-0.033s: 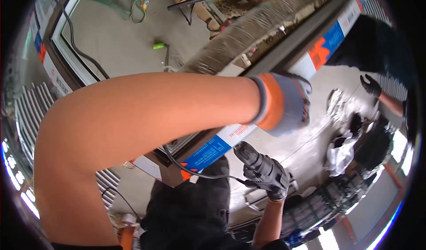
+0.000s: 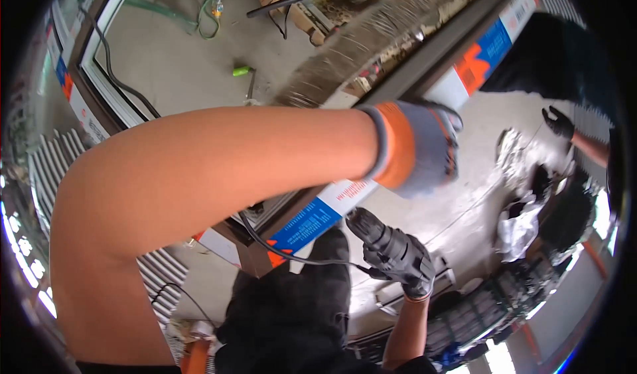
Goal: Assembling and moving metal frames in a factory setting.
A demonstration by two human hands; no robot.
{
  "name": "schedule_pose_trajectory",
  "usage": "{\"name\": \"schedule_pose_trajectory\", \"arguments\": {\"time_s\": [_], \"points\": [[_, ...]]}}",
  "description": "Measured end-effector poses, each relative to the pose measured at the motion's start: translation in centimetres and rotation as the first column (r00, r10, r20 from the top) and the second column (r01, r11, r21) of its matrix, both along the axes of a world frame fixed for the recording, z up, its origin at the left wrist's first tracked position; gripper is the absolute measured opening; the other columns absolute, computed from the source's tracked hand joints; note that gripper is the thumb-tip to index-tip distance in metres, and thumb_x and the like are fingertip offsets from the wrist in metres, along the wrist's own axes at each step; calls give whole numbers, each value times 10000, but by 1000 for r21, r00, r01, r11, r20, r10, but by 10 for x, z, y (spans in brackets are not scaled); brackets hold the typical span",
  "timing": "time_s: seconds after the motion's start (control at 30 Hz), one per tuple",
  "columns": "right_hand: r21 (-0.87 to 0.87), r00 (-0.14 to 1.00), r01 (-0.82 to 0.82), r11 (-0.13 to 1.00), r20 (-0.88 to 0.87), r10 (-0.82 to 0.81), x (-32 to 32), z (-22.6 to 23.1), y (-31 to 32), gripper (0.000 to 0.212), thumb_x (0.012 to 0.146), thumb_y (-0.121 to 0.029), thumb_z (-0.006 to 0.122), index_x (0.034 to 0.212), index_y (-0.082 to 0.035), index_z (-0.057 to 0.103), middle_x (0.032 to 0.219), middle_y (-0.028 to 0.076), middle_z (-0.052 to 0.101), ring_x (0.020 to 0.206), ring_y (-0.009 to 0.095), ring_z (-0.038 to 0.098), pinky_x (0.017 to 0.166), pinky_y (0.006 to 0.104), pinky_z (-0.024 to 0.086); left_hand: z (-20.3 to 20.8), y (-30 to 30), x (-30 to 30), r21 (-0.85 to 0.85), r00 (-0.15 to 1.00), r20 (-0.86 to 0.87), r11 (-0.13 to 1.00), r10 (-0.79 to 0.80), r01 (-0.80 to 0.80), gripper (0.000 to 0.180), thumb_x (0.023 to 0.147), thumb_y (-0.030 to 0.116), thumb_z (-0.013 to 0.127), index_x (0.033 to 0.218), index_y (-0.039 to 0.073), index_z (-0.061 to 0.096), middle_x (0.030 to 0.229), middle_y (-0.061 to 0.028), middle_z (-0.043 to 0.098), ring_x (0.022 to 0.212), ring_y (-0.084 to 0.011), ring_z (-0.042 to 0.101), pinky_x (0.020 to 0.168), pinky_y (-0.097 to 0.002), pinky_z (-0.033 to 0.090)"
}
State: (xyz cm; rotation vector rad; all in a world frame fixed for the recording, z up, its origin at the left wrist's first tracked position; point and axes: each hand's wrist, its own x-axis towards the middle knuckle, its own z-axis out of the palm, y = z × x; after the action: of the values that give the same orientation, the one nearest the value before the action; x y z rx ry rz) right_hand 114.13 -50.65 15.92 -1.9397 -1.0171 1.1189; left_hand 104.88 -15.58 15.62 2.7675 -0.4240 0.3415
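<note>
My left arm reaches across the view over a brown window or door frame [image 2: 418, 88] with taped edges in white, blue and orange. At its end my left hand [image 2: 419, 149], in a grey and orange glove, is closed over the frame's near edge. What its fingers hold, if anything, is hidden. Below it, my right hand [image 2: 419, 274], in a dark glove, is wrapped round a black corded power drill [image 2: 385, 244]. The drill's front end points up and left, close to the frame's taped side. Its cord [image 2: 302, 261] runs left over the frame's corner.
At the right another person's dark-gloved hand [image 2: 559, 122] shows beside dark clothing. A white plastic bag [image 2: 517, 231] lies on the floor. Through the frame appear a green-handled tool [image 2: 241, 71], a wrapped long bundle [image 2: 358, 49] and a coiled green cord [image 2: 209, 25].
The view has shifted slightly. My left hand appears a little further left; my right hand still holds the drill near the frame.
</note>
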Motion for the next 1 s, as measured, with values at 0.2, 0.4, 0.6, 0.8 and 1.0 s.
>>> {"name": "schedule_pose_trajectory", "arguments": {"time_s": [0.2, 0.4, 0.6, 0.8, 1.0], "points": [[6, 968, -83, 997, -238, 82, 13, 4, 4, 827, 683, -471, 776, 1300, 42, 574, 1133, 161, 697, 952, 266, 709, 811, 327, 555, 17, -9, -2, 3, 992, -116, 999, 42, -42, 212, 728, 304, 665, 774, 114, 584, 759, -42, 580, 799, -240, 609, 1000, -378, 461], [180, 827, -71, 981, -539, 158, 37, 2, 13, 788, 658, -251, 814, 1354, -2, 542, 1150, 135, 690, 946, 244, 706, 836, 326, 545, 27, -11, 11, 54, 968, -246, 998, 51, -39, 328, 570, 208, 671, 881, 104, 676, 774, -43, 574, 788, -269, 601, 973, -493, 503], [301, 784, -50, 952, -579, 224, 44, -7, 22, 758, 636, -224, 831, 1304, 0, 550, 1090, 135, 683, 926, 284, 695, 809, 340, 537, 41, 1, 22, 154, 931, -365, 986, 2, 58, 349, 571, 172, 650, 909, 99, 693, 814, -66, 621, 821, -284, 630, 952, -513, 489], [290, 677, -3, 957, -703, 215, 49, -9, 20, 777, 675, -189, 847, 1338, 35, 508, 1109, 128, 682, 952, 272, 692, 859, 339, 531, 42, 1, 26, 174, 919, -394, 983, 21, 52, 332, 610, 265, 617, 902, 133, 702, 813, -24, 626, 801, -260, 637, 990, -508, 467], [127, 576, 66, 990, -815, 67, 47, -5, 2, 763, 678, -193, 854, 1322, 36, 515, 1074, 104, 687, 912, 221, 687, 846, 316, 529, 39, 0, 26, 188, 899, -434, 982, 53, 33, 357, 575, 283, 625, 893, 143, 708, 816, -34, 630, 826, -254, 639, 1013, -510, 457]]}}
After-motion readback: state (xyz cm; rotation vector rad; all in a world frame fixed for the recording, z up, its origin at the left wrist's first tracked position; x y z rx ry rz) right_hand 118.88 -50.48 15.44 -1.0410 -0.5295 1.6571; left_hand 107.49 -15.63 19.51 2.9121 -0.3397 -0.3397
